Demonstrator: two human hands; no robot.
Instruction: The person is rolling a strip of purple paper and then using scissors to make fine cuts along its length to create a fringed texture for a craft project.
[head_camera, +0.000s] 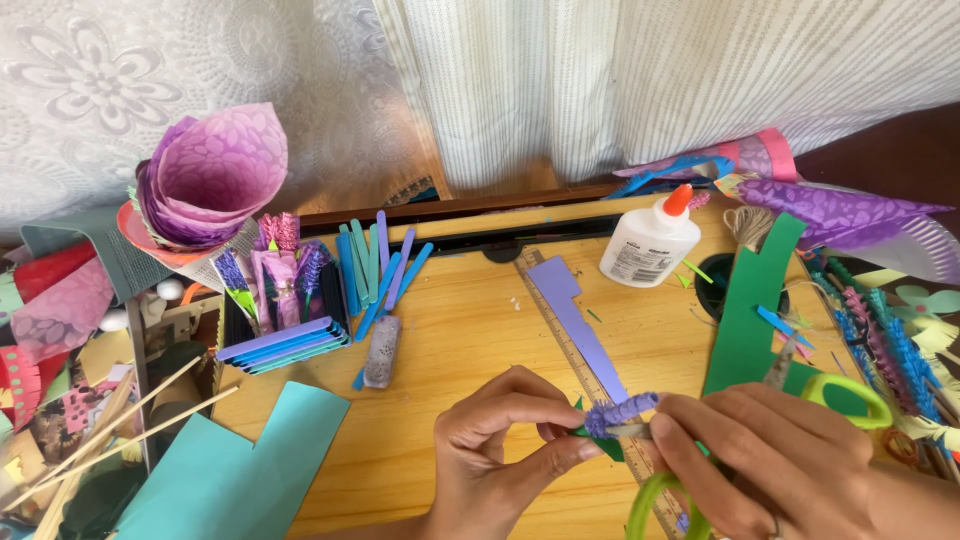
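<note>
Head view: the left hand (500, 440) and right hand (770, 460) meet low over the wooden counter (470, 340), both pinching a small rolled purple fringed paper flower on a green stem (618, 412) between them. Green-handled scissors (830, 400) hang on the right hand. A white glue bottle with orange cap (652, 240) stands well beyond the hands; a lilac paper strip (575, 315) lies just beyond them.

Glue bottle (648, 243), white with orange cap: one; ruler (560, 325): one; green-handled scissors (840, 395): one pair; lilac paper strip (575, 320): one; green card sheet (750, 310): one; teal card sheet (240, 465): one; hands: two, left (500, 440) and right (770, 455).
</note>
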